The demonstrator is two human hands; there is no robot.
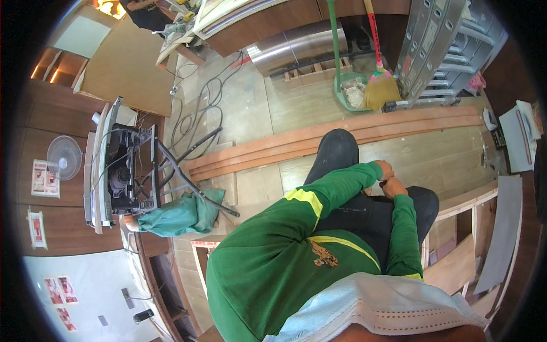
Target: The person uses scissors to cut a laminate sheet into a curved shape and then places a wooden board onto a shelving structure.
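Observation:
My left hand (386, 170) and my right hand (393, 187) are close together above my lap, between my knees in black trousers (336, 154). The fingers of both are curled inward. A small dark bit shows between them, too small and too covered to name. Long green sleeves with yellow bands run down both arms. Just beyond my knees, a stack of long reddish-brown wooden boards (273, 149) lies across the floor, touched by neither hand.
A folded metal ladder (427, 54), broom (380, 91) and green dustpan (348, 94) stand beyond the boards. Left are a table saw (122, 171) with green dust bag (185, 214) and loose cables (213, 94). A wooden frame (473, 222) is right; another person (145, 14) is far left.

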